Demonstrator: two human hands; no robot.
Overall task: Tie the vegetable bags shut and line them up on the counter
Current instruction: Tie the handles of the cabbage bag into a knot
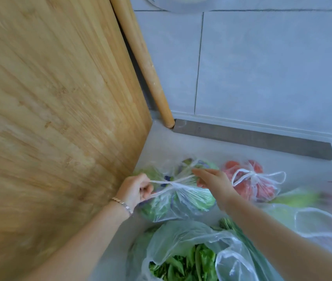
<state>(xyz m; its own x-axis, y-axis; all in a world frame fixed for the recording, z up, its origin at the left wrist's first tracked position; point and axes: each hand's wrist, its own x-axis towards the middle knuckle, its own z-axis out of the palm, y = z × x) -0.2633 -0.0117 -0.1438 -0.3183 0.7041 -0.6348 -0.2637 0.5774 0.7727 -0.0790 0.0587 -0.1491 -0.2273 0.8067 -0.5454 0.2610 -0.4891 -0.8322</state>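
Pale tiled wall and a light counter made up the background in the head view, with a bamboo cutting board leaned upright at the counter's left and a wooden rolling pin propped just behind it. Right beside the board's lower corner, a clear bag of green vegetables was seen resting on the counter, its two handles crossed into a knot over its top. One handle was gripped by the left hand, fingers curled round the strand nearest the board. The other was pinched by the right hand on the side away from the board, so that the strands were drawn taut in opposite directions. The knot was judged to be at the tightening stage. Farther from the board, a bag of tomatoes was found already tied, its handles looped in a bow, and set in line with the green bag. Nearer the camera than the board's corner, a bag of leafy greens lay open-mouthed, and another bag with loose handles was visible well away from the board. Both were judged to be left to tie and place.
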